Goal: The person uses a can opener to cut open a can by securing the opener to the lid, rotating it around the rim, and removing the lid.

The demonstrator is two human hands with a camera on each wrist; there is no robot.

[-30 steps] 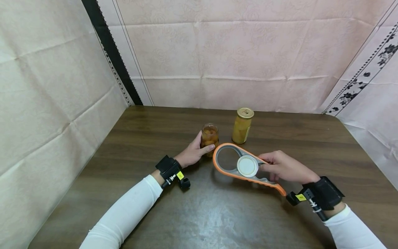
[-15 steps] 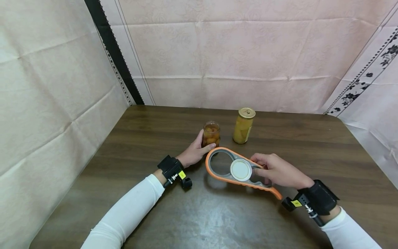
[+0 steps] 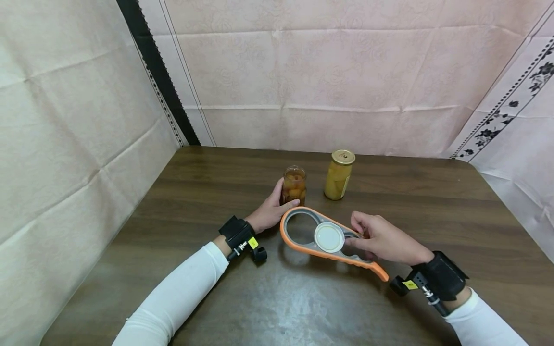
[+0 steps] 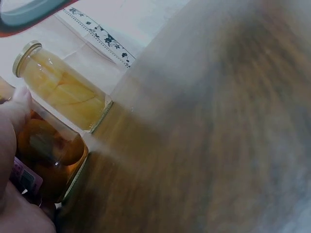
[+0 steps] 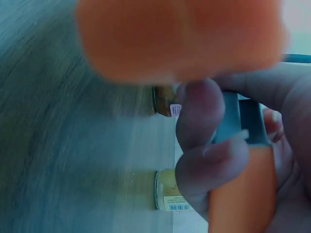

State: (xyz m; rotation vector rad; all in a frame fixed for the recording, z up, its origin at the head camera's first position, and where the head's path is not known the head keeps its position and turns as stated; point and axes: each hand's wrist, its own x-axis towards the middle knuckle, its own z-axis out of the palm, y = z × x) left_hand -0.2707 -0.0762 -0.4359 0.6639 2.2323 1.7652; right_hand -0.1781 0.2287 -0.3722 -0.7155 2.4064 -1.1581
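My left hand (image 3: 273, 211) grips a glass jar (image 3: 295, 185) of round brown fruit in liquid. No lid covers its mouth in the head view. My right hand (image 3: 383, 238) holds an orange and grey jar opener (image 3: 305, 245) by one handle, fingers curled round it in the right wrist view. A white disc (image 3: 329, 237) sits in the middle of the opener, between its loop and the handles. The loop hangs over the table, just in front of the gripped jar. Behind stands a second jar (image 4: 65, 87), with yellow fruit pieces and a gold lid (image 3: 343, 156).
The brown wooden table (image 3: 207, 302) stretches to a back edge where a pale cloth (image 3: 346, 86) hangs. More cloth (image 3: 78, 168) hangs along the left side. A white floral-bordered cloth (image 3: 519, 144) lies beyond the right edge.
My right hand has moved the jar opener left and slightly toward me, in front of the fruit jar. The left hand with its jar has barely shifted.
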